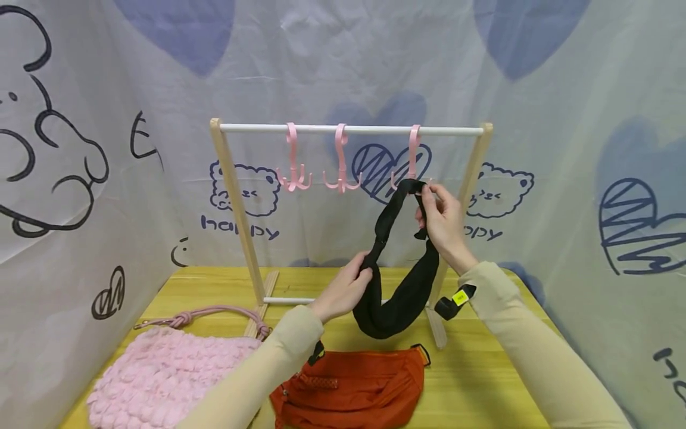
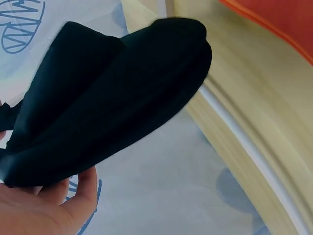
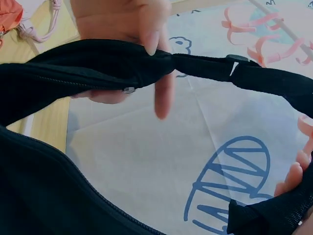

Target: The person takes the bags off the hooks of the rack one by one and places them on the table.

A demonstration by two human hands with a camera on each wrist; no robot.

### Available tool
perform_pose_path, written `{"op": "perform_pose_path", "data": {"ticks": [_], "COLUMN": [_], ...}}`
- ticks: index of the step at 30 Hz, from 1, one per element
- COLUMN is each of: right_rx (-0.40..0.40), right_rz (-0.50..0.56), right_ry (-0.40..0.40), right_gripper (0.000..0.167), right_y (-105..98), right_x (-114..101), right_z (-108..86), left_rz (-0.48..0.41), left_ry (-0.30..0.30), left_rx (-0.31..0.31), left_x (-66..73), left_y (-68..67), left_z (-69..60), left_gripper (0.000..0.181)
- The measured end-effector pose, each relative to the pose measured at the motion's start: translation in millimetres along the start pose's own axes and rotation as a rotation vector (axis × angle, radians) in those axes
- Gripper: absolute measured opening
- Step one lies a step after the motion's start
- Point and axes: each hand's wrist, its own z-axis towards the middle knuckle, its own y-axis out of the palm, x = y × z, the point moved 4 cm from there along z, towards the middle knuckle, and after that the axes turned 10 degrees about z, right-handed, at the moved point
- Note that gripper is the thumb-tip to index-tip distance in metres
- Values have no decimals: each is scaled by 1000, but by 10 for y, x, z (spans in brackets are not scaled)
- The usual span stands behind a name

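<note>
Two bare hands hold a black bag (image 1: 402,310) up in front of a wooden stand (image 1: 236,202); I follow from afar through the cameras. The left hand (image 1: 343,289) pinches the bag's left side between thumb and fingers. Higher and to the right, the right hand (image 1: 443,219) pinches the strap (image 1: 390,215), thumb and forefinger close together, beside the prongs of the rightmost pink hook (image 1: 414,148). I cannot tell whether the strap lies over a prong or merely in front. Two more pink hooks (image 1: 340,156) hang leftward along the white rail (image 1: 257,128). Nearer, an orange bag (image 1: 356,393) and, to its left, a puffy pink bag (image 1: 171,375) lie on the yellow table (image 1: 471,381). To do this well, I would spread the loop, seat the strap deep in a prong's bend, and release only once the hook bears the weight.
</note>
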Motion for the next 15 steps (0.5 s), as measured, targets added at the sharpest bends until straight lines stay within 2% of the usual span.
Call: {"op": "perform_pose_path", "data": {"ticks": [3,9,15], "right_rx": [15,10,28], "right_rz": [-13,-112,-150], "right_ry": [-28,-58,-80], "right_gripper": [32,27,28], "right_y": [-1,82,13], "right_x": [-26,-288,-19], "right_z": [-8,-96,-2], "left_rz": [-8,-87,-163], "left_ry": [15,38,7], "left_rx": [33,56,49], "left_x": [38,211,379], "left_y": [-36,-128,-241], "left_z": [51,188,379], "left_gripper": [41,34,38]}}
